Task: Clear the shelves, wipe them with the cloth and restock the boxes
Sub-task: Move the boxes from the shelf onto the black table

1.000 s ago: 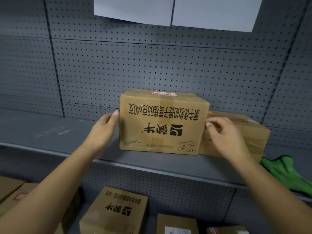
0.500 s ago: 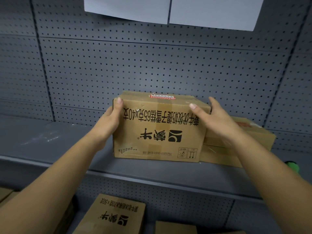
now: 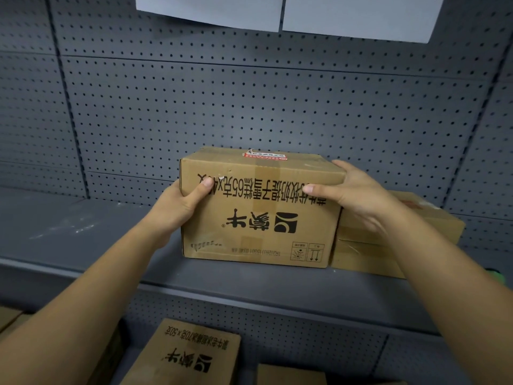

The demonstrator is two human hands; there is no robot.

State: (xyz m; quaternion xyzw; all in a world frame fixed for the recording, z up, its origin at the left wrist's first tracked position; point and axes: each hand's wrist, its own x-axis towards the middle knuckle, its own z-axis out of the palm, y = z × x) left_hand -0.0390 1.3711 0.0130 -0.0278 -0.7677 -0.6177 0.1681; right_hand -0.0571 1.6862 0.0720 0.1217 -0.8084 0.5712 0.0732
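A brown cardboard box (image 3: 258, 218) with upside-down black print stands on the grey shelf (image 3: 83, 234), close to the pegboard back. My left hand (image 3: 180, 204) grips its upper left corner, thumb on the front face. My right hand (image 3: 352, 195) clasps its upper right corner, fingers over the top edge. A lower second box (image 3: 388, 245) sits tight against its right side, partly hidden by my right wrist. A sliver of the green cloth (image 3: 497, 276) shows at the right edge of the shelf.
The grey pegboard wall (image 3: 249, 107) rises behind the shelf, with two white sheets (image 3: 283, 12) hanging at the top. Below the shelf stand more cardboard boxes (image 3: 188, 357). The left stretch of the shelf shows faint white smears.
Both hands have closed further round the box's upper corners, the left thumb now on its front. The view has shifted, so the green cloth is almost out of sight.
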